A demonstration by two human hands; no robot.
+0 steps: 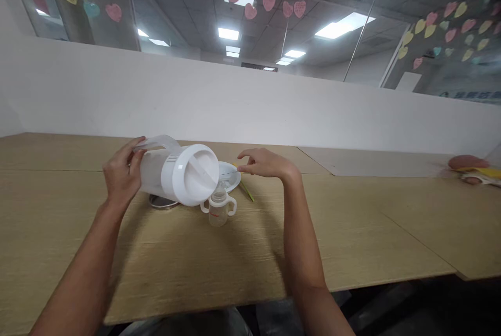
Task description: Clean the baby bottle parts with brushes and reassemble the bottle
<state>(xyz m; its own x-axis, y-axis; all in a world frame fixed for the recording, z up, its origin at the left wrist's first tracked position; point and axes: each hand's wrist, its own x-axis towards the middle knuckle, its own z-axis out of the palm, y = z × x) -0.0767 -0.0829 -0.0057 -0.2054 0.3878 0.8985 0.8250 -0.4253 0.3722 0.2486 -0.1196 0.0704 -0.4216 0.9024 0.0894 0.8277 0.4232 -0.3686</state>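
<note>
A clear pitcher with a white lid (196,175) is tilted over to the right, its handle gripped by my left hand (124,171). Just below and right of the lid stands a small clear bottle (218,214) with two white handles, upright on the wooden table. Behind it is a white plate (234,178), partly hidden by the pitcher. My right hand (260,163) hovers beside the plate, fingers bent and apart, with nothing visible held. A thin green stick (247,191) lies near the plate, below that hand.
A round metal lid or dish (161,202) lies under the pitcher. At the table's far right are a blurred reddish object (467,162) and a yellow and white one (483,175). A white wall (242,111) with glass above borders the table's (352,231) back.
</note>
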